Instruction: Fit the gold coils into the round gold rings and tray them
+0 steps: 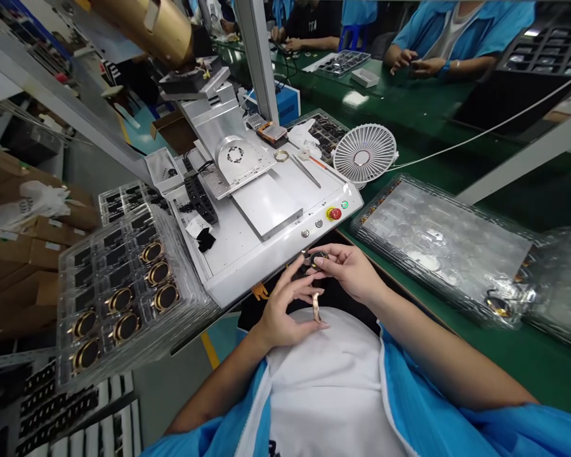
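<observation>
My left hand [285, 308] pinches a gold watch-case ring [316, 308] on edge between thumb and fingers, close to my white shirt. Its upper fingers reach toward a small round black part [319, 258], which my right hand [349, 270] grips between thumb and fingers. Both hands meet just in front of the machine's front panel. To the left, a clear plastic tray [140, 263] holds several round black pieces with gold rims, along with dark square parts. My fingers partly cover the round black part.
A white machine base [247, 254] carries a metal fixture [235, 158] and a red button [334, 214]. Tweezers [307, 171] and a gold ring [281, 155] lie on it. A white fan [365, 154] and stacked clear trays [438, 238] stand right. A co-worker [457, 44] sits opposite.
</observation>
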Tool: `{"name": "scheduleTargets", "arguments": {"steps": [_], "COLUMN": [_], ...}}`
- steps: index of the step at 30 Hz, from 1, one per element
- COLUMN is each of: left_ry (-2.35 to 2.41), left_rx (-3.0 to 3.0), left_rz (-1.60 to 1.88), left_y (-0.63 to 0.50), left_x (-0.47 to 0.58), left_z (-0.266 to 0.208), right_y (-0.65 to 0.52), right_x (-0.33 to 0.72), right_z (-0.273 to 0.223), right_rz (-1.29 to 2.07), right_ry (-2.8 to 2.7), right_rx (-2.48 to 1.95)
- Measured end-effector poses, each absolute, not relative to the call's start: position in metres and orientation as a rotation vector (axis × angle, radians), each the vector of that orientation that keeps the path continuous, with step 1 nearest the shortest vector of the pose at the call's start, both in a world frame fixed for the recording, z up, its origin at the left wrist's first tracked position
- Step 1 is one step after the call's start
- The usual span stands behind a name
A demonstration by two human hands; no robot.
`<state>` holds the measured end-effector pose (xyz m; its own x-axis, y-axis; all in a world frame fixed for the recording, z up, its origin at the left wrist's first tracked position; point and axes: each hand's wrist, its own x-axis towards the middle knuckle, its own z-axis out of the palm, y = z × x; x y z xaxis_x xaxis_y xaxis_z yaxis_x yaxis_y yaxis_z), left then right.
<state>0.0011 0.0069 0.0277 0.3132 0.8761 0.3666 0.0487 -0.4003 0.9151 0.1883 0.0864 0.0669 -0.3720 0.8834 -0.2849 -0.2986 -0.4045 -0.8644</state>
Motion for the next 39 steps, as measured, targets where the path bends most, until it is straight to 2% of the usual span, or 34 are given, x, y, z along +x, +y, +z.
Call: {"name": "scheduleTargets", "arguments": {"steps": [4, 8, 15, 27, 31, 39], "left_ry": [0.864, 0.882, 1.034, 1.081, 0.988, 0.883], "left_rx": [1.469, 1.504, 1.899, 2.092, 1.92, 1.168], "left_rz": [1.175, 1.106, 0.99, 0.84, 0.951, 1.369], "left_y": [0.004, 0.002, 0.005, 0.013, 0.013, 0.013], "left_x": [0.0, 0.0, -0.006, -0.019, -0.018, -0.013], "left_z": [0.03, 0.026, 0.022, 0.022, 0.027, 0.018], "right_y": [0.085, 0.084, 0.083, 0.081, 0.082, 0.08], "right_x": [0.188, 0.18, 0.177, 0.181, 0.183, 0.191], "right_z": [0.067, 0.062, 0.06, 0.064, 0.061, 0.066], "right_rz": [1.753, 1.624, 1.678, 1.74, 1.738, 1.792], "right_ry": [-1.004, -1.151, -1.096, -1.133, -1.093, -1.035], "right_rx": [-1.041, -1.078, -1.124, -1.092, -1.087, -1.088]}}
